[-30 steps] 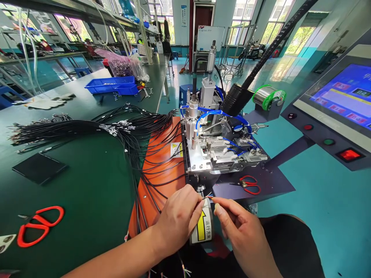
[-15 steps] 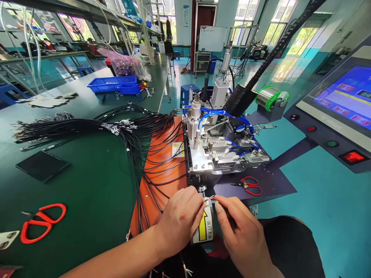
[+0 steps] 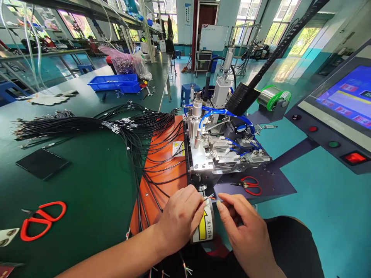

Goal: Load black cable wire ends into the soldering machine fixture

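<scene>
At the bench's near edge, the left hand (image 3: 179,218) pinches a cable end (image 3: 209,197) (coloured wires splayed) just before the machine (image 3: 220,150); the right hand (image 3: 246,231) hovers beside it, fingers loosely curled, holding nothing. Farther left, black cables (image 3: 87,125) fan across the bench.

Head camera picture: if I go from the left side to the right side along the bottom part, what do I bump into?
Big red scissors → left hand pinching the thin coloured wires → right hand, with small red scissors just above it → red lit switch.
</scene>
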### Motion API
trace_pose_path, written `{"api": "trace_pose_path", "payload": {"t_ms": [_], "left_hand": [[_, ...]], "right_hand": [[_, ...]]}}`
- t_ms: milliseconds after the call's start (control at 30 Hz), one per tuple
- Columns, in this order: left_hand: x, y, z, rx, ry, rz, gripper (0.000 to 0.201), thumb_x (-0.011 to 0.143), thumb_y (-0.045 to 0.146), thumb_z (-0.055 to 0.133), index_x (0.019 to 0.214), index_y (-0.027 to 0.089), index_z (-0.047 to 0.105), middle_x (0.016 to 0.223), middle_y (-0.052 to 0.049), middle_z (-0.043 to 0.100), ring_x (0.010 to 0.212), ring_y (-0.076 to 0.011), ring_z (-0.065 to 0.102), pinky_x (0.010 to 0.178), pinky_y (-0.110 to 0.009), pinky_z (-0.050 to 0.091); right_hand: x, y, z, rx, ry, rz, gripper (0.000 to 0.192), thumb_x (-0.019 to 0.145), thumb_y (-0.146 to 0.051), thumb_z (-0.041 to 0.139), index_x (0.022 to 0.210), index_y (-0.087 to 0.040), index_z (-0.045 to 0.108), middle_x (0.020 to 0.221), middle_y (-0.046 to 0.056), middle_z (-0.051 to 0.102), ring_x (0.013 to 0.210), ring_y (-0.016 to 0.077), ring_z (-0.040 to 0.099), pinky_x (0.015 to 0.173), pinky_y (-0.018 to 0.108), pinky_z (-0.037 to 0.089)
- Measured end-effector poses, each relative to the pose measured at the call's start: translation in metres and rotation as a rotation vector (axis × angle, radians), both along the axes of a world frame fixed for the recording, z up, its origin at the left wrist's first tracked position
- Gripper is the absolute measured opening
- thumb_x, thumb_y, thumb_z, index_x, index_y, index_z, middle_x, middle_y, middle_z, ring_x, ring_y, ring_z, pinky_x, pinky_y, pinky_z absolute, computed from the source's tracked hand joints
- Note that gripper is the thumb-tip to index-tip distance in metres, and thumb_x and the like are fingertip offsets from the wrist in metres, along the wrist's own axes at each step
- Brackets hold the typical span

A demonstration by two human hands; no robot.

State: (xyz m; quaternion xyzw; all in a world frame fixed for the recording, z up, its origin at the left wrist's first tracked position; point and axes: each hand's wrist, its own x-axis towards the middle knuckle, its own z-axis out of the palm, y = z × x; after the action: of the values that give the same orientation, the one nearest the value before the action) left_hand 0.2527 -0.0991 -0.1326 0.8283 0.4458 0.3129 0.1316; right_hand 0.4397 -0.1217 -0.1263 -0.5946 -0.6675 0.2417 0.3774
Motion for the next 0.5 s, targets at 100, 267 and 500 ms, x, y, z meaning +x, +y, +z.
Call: {"api": "trace_pose_path", "payload": {"t_ms": [100,267,500], "left_hand": [[0.000,0.000,0.000,-0.003,-0.002,-0.004,0.017,0.099,0.020,0.047,0.087,0.016,0.058,0.081,-0.004,0.055,0.074,-0.0176,0.051,0.064,-0.030,0.043],[-0.001,0.000,-0.001,-0.016,-0.017,-0.009,0.018,0.100,0.020,0.046,0.086,0.016,0.057,0.081,-0.004,0.055,0.074,-0.0173,0.051,0.065,-0.030,0.043],[-0.002,0.002,-0.002,-0.097,-0.135,-0.013,0.013,0.099,0.020,0.048,0.091,0.017,0.059,0.084,-0.004,0.055,0.076,-0.0163,0.052,0.065,-0.029,0.044]], "right_hand": [[-0.004,0.003,0.001,0.012,0.019,0.035,0.017,0.097,-0.028,0.053,0.105,-0.023,0.067,0.091,0.004,0.065,0.072,0.0159,0.062,0.067,0.026,0.051],[-0.017,0.003,-0.011,0.170,-0.099,0.072,0.016,0.097,-0.022,0.052,0.095,-0.020,0.068,0.086,0.006,0.065,0.076,0.0172,0.065,0.070,0.027,0.049],[-0.012,0.007,-0.005,0.032,0.047,0.065,0.017,0.097,-0.029,0.054,0.092,-0.022,0.068,0.087,0.004,0.065,0.076,0.0163,0.063,0.068,0.026,0.048]]}}
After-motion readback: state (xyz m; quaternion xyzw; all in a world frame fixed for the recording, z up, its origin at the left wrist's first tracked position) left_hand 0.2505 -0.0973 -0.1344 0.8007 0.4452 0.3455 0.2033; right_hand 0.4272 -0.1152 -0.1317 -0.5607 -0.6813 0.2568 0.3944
